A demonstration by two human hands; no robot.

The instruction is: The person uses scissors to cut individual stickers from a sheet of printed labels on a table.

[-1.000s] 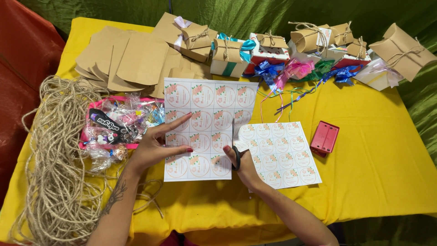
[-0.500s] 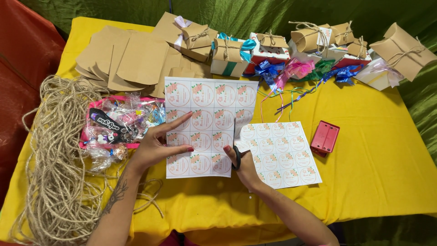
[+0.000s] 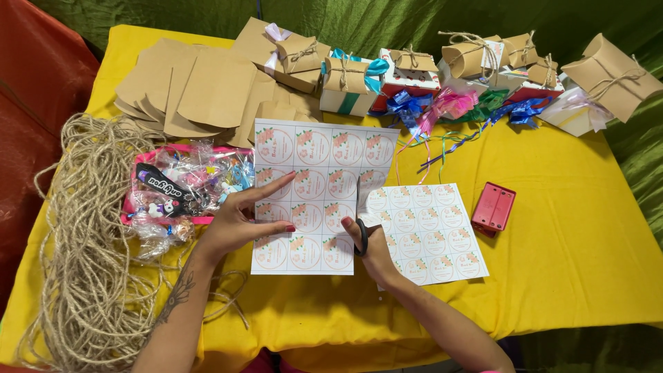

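Left hand (image 3: 238, 224), fingers spread flat, pins the white sheet of round floral stickers (image 3: 314, 197) to the yellow tablecloth (image 3: 566, 276), left of the cut. Right hand (image 3: 373, 249) is closed through the handles of black scissors (image 3: 360, 231), blades running up a column line mid-sheet. To cut well: follow the gap between circles, short snips, paper held taut. Smaller sticker sheet (image 3: 428, 231) lies right; coiled jute twine (image 3: 83, 242) far left.

The counter (image 3: 566, 276) is bright yellow. The sticker sheet (image 3: 318, 186) is white with round pink flower pictures in rows. The flat boxes (image 3: 207, 86) are brown, the little case (image 3: 493, 207) is red, and the rope (image 3: 83, 276) is tan.
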